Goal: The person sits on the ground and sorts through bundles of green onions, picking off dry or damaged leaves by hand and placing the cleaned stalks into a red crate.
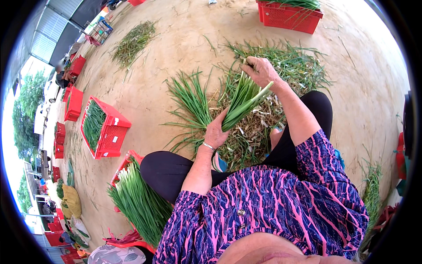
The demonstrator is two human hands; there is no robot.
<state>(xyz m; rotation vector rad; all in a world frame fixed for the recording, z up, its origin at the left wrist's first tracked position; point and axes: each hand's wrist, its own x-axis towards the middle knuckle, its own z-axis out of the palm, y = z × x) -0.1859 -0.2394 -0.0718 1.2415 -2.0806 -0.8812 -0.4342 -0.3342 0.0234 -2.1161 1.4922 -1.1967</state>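
Note:
A bunch of garlic chives (pixel 246 99), green leaves with pale stem ends, lies in my left hand (pixel 216 132), whose fingers are wrapped round its leafy part. Its pale ends point up and to the right. My right hand (pixel 260 71) is closed in a pinch at the upper stem ends, over a pale stalk; the exact fingertip contact is small and partly hidden. Left of the bunch, a fan of loose chives (pixel 191 99) rests on the ground, its lower end close to my left hand. A bangle circles my left wrist.
Trimmed leaves and dry scraps (pixel 290 66) are heaped between and beyond my knees. Beside my left knee a red crate (pixel 116 176) holds long chives (pixel 140 202). Another full red crate (pixel 115 138) stands farther left, one (pixel 290 20) at the far right. A person sits far left.

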